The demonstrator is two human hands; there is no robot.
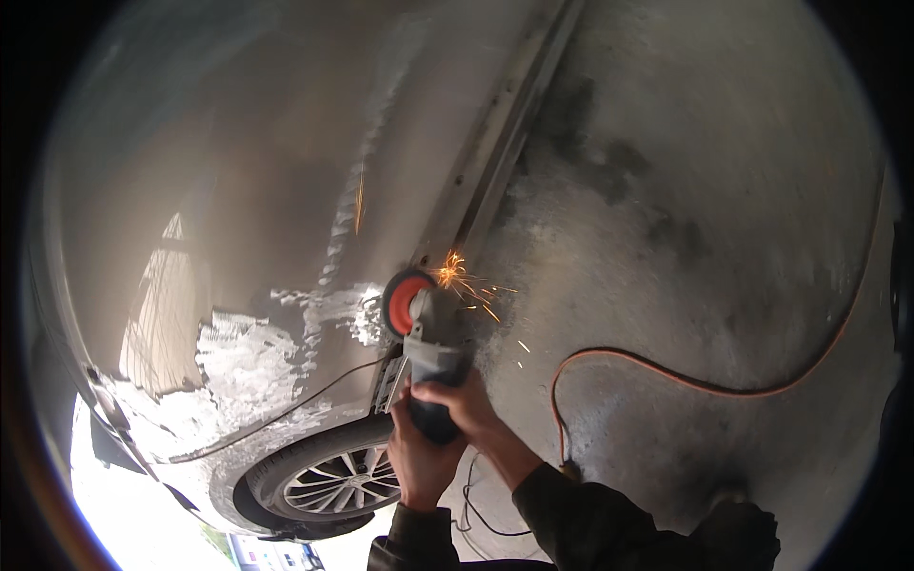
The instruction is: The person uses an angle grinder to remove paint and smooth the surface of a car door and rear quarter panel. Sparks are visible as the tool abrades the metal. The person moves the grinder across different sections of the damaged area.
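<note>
Both my hands grip an angle grinder [441,360] with a grey gear head and a dark body. My left hand [421,459] is closed round the grinder from the left and below. My right hand [465,407] wraps over the body from the right. The red and black disc [405,303] meets the lower side of a car [276,200], next to the sill [505,124]. Orange sparks [455,274] fly off beside the disc. Patches of bare, bright metal [249,354] and a ground streak show on the car's panel.
The car's wheel [352,483] with a spoked rim lies just left of my hands. A thin dark cable [271,428] crosses the panel. An orange cord [700,383] curves over the grey floor [666,285] to the right. Dark stains mark the floor.
</note>
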